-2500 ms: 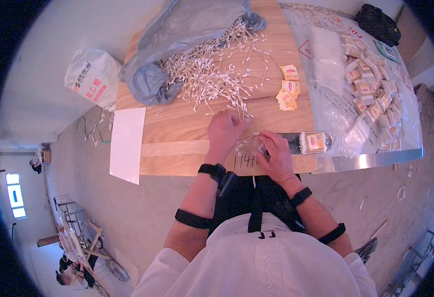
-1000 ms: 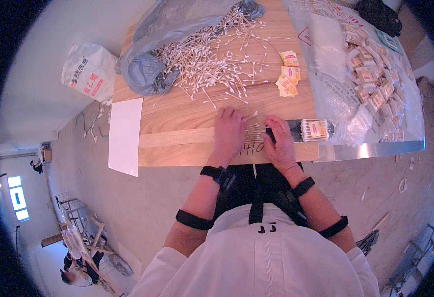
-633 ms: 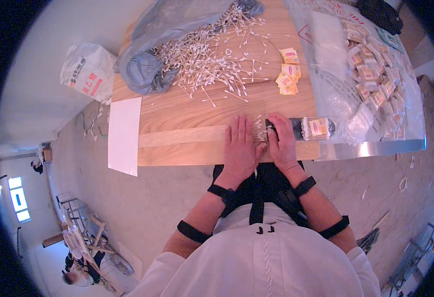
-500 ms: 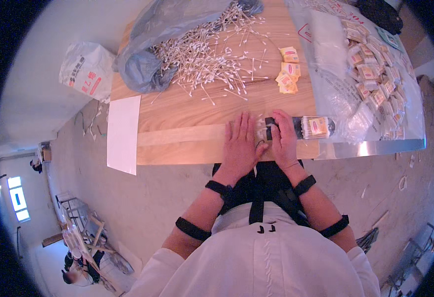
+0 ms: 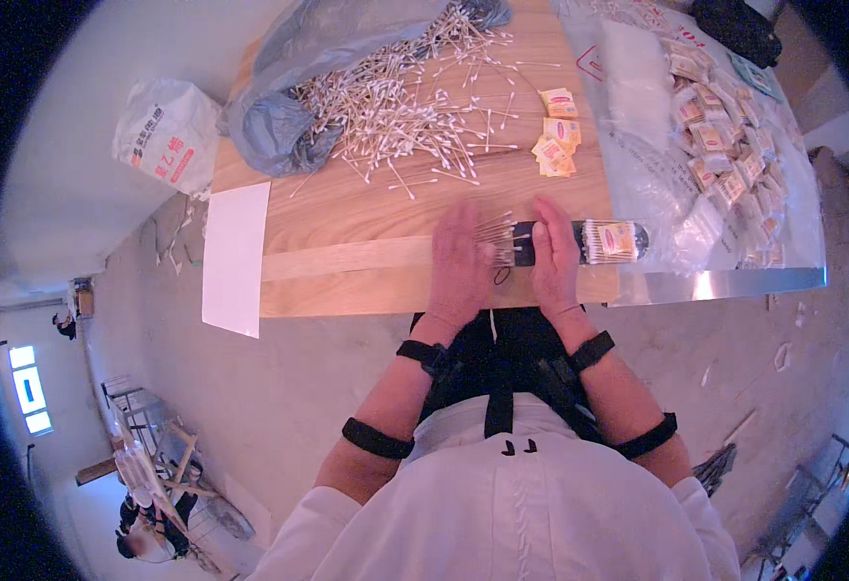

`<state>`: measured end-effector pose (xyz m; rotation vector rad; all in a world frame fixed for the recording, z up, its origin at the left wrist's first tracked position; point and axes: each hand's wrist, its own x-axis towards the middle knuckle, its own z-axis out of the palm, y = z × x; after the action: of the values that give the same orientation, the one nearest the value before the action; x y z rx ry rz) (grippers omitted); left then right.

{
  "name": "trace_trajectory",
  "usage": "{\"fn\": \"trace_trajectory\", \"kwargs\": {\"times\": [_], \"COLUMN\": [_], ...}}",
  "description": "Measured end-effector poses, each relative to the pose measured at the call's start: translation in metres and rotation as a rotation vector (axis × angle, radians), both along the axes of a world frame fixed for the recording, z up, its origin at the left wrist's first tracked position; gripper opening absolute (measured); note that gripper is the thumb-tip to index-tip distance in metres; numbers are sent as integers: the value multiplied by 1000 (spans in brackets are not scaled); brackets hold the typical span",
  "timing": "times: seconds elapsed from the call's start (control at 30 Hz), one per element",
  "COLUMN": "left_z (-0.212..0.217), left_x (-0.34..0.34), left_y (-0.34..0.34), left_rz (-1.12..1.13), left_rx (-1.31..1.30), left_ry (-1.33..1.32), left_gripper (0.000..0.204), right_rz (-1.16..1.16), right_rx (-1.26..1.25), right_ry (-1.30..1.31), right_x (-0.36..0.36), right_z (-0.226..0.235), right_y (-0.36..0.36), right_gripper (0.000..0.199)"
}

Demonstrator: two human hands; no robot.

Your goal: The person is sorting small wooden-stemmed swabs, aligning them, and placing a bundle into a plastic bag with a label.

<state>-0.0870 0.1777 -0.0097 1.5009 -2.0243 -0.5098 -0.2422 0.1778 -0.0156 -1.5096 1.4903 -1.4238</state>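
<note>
In the head view, both of the person's hands lie flat near the front edge of a wooden table (image 5: 366, 208), palms down with fingers stretched forward. The left hand (image 5: 460, 254) rests open on the wood, its fingertips touching a small row of cotton swabs (image 5: 495, 238) lined up side by side. The right hand (image 5: 553, 250) is also open and lies just beside the same row, on top of a long black tray (image 5: 579, 240) that runs off to the right. Neither hand grips anything; the swabs sit between the two hands, on the near end of the tray. At the tray's far end rests a small packet with a yellow and red label (image 5: 613, 239).

Further back on the table a large loose pile of cotton swabs (image 5: 400, 97) spills out of a crumpled grey plastic bag (image 5: 293, 87). To the right of that pile lie a few small yellow packets (image 5: 553, 145), well apart from the hands. The right part of the table is covered by a clear plastic sheet (image 5: 637, 107) bearing many more filled packets (image 5: 729, 165). A white sheet of paper (image 5: 233, 257) hangs over the table's left corner. On the floor to the left stands a white sack (image 5: 168, 136). Black straps circle both wrists and forearms.
</note>
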Motion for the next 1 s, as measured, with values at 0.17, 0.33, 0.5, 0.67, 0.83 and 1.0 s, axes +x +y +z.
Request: {"fn": "trace_trajectory", "kwargs": {"times": [0.17, 0.33, 0.5, 0.67, 0.83, 1.0], "left_z": [-4, -7, -1, 17, 11, -3], "left_x": [-12, -24, -6, -2, -6, -8], "left_y": [0, -15, -14, 6, 20, 2], "left_rz": [281, 285, 148, -143, -56, 130], "left_rx": [31, 125, 67, 93, -5, 77], "left_ry": [567, 655, 427, -460, -427, 259], "left_gripper": [50, 51, 58, 74, 73, 54], "right_rz": [-13, 5, 35, 17, -38, -89], "right_rx": [51, 45, 163, 153, 137, 65], "right_ry": [-167, -154, -573, -677, -322, -199], "right_x": [10, 33, 13, 7, 17, 32], "right_z": [-1, -3, -10, -6, 2, -2], "right_y": [-13, -15, -15, -11, 9, 8], "right_gripper": [35, 37, 38, 40, 41, 41]}}
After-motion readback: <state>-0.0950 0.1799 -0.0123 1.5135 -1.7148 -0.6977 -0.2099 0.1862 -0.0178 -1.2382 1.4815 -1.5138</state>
